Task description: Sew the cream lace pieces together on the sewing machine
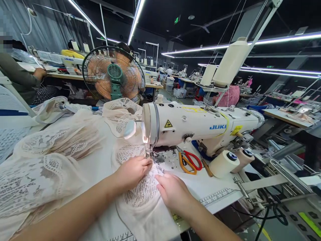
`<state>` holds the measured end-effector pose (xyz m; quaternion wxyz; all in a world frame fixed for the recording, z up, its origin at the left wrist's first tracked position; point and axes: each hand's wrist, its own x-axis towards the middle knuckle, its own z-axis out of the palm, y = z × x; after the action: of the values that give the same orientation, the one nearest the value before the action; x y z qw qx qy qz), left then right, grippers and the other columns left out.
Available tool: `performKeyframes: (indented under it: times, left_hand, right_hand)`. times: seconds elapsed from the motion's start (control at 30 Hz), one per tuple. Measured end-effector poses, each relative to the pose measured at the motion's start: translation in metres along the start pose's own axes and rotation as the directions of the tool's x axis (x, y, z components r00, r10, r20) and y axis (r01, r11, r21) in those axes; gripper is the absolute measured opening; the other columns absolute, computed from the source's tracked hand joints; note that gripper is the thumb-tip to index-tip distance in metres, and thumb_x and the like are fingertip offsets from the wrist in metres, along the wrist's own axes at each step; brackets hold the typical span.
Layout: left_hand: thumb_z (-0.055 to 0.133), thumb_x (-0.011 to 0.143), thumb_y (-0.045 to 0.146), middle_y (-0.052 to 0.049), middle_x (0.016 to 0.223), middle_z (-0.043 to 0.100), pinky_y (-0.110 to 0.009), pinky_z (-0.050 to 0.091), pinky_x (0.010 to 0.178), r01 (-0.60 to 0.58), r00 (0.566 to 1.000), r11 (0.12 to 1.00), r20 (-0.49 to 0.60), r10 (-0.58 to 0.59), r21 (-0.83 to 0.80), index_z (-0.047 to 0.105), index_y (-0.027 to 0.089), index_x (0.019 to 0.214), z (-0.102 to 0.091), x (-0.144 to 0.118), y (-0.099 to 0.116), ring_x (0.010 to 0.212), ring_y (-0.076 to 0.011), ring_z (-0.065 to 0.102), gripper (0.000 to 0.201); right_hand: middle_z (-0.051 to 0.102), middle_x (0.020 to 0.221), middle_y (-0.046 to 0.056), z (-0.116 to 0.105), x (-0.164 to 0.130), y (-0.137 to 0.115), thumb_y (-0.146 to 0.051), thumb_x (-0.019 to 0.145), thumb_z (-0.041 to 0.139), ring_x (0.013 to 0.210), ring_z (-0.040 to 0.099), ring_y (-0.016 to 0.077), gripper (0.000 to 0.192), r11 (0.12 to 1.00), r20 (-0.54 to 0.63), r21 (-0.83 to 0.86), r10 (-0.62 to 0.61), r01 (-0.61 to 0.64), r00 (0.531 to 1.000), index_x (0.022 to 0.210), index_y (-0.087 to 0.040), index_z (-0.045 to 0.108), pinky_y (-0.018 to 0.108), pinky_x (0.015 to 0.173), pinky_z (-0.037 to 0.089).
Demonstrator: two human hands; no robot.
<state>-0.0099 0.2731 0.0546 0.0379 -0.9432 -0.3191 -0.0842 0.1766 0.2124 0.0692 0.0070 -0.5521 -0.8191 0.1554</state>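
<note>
Cream lace garment [142,192] lies under the head of a white sewing machine [180,120], by the presser foot and needle area. My left hand [134,172] rests on the lace just left of the needle, fingers drawn together on the fabric. To the right and nearer me, my right hand [173,190] pinches the garment's edge between thumb and fingers. A narrow metal piece [159,167] shows between the two hands. The needle tip itself is too small to make out. Part of the garment hangs toward me over the table's front edge.
More cream lace pieces [60,137] are heaped at left. Orange-handled scissors [187,164], red-handled scissors [194,159] and thread cones [224,164] stand right of the needle. A fan [114,73] is behind. Ruler markings [218,197] run along the front edge. A co-worker's hand [40,73] shows far left.
</note>
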Motion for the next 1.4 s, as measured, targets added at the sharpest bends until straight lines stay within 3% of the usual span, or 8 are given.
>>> performKeyframes:
  times: [0.1, 0.27, 0.57, 0.8, 0.97, 1.17, 1.3, 1.4]
  left_hand:
    - [0.041, 0.088, 0.012, -0.009, 0.109, 0.067, -0.036, 0.051, 0.078, 0.081, 0.996, 0.994, -0.017, -0.082, -0.067, 0.063, 0.016, 0.109, 0.002, -0.003, 0.004, 0.093, -0.0245, 0.061, 0.031]
    - [0.041, 0.091, 0.032, -0.014, 0.110, 0.062, -0.043, 0.052, 0.077, 0.143, 0.987, 0.988, -0.071, -0.147, -0.066, 0.064, 0.014, 0.108, 0.008, -0.004, 0.016, 0.093, -0.0287, 0.059, 0.034]
    - [0.042, 0.089, 0.027, -0.015, 0.109, 0.063, -0.041, 0.051, 0.081, 0.149, 0.981, 0.984, -0.111, -0.159, -0.092, 0.062, 0.013, 0.104, 0.014, -0.005, 0.018, 0.095, -0.0282, 0.059, 0.028]
    - [0.042, 0.090, 0.025, -0.016, 0.110, 0.065, -0.049, 0.048, 0.089, 0.154, 0.974, 0.987, -0.162, -0.158, -0.037, 0.064, 0.012, 0.105, 0.019, -0.004, 0.016, 0.099, -0.0313, 0.059, 0.030]
    - [0.042, 0.090, 0.023, -0.017, 0.112, 0.065, -0.059, 0.042, 0.099, 0.207, 0.975, 0.978, -0.079, -0.209, -0.024, 0.064, 0.010, 0.111, 0.012, -0.001, 0.015, 0.104, -0.0331, 0.060, 0.033]
    - [0.042, 0.091, 0.021, -0.019, 0.117, 0.065, -0.061, 0.038, 0.103, 0.249, 0.967, 0.969, 0.063, -0.249, 0.009, 0.065, 0.009, 0.111, -0.006, 0.007, 0.010, 0.111, -0.0344, 0.058, 0.033]
    - [0.041, 0.090, 0.019, -0.015, 0.116, 0.065, -0.063, 0.039, 0.099, 0.278, 0.955, 0.959, 0.086, -0.282, 0.057, 0.067, 0.017, 0.109, -0.015, -0.009, 0.016, 0.107, -0.0335, 0.059, 0.032]
    - [0.055, 0.083, 0.034, -0.015, 0.136, 0.054, -0.071, 0.034, 0.097, 0.343, 0.933, 0.938, 0.100, -0.347, 0.052, 0.062, 0.023, 0.121, -0.016, -0.027, 0.026, 0.124, -0.0422, 0.046, 0.040]
  right_hand:
    - [0.065, 0.094, 0.012, 0.003, 0.001, 0.003, -0.021, 0.090, 0.046, 0.091, 0.061, 0.0268, 0.031, 0.999, -0.016, 0.008, -0.042, 0.043, 0.999, 0.116, -0.015, 0.063, 0.034, 0.074, 0.047]
    - [0.065, 0.094, 0.012, 0.007, 0.002, 0.006, -0.021, 0.091, 0.044, 0.090, 0.061, 0.0271, 0.033, 0.999, -0.046, 0.015, -0.041, 0.042, 0.998, 0.117, -0.017, 0.064, 0.035, 0.074, 0.048]
    - [0.065, 0.098, 0.013, 0.000, 0.002, 0.005, -0.021, 0.091, 0.043, 0.093, 0.061, 0.0300, 0.034, 0.999, -0.019, 0.031, -0.020, 0.021, 1.000, 0.118, -0.016, 0.063, 0.037, 0.076, 0.048]
    - [0.065, 0.099, 0.012, -0.009, 0.003, 0.001, -0.020, 0.093, 0.041, 0.093, 0.061, 0.0266, 0.035, 1.000, 0.037, -0.009, 0.018, -0.017, 0.999, 0.121, -0.016, 0.061, 0.034, 0.075, 0.045]
    - [0.065, 0.096, 0.011, -0.010, 0.009, 0.001, -0.020, 0.093, 0.040, 0.089, 0.061, 0.0249, 0.030, 0.999, -0.007, -0.053, 0.013, -0.013, 1.000, 0.114, -0.017, 0.062, 0.032, 0.070, 0.043]
    - [0.064, 0.088, 0.009, -0.007, 0.012, 0.003, -0.015, 0.089, 0.043, 0.082, 0.060, 0.0244, 0.023, 0.991, -0.076, -0.129, 0.011, -0.020, 0.997, 0.097, -0.018, 0.064, 0.031, 0.062, 0.038]
    - [0.062, 0.087, 0.007, -0.008, -0.001, 0.009, -0.010, 0.083, 0.046, 0.080, 0.058, 0.0236, 0.026, 0.988, -0.053, -0.149, -0.042, 0.034, 0.998, 0.097, -0.020, 0.064, 0.031, 0.059, 0.036]
    - [0.062, 0.090, 0.007, -0.009, -0.010, 0.014, -0.009, 0.079, 0.048, 0.083, 0.057, 0.0239, 0.034, 0.983, 0.028, -0.154, -0.097, 0.100, 0.995, 0.105, -0.022, 0.065, 0.030, 0.060, 0.038]
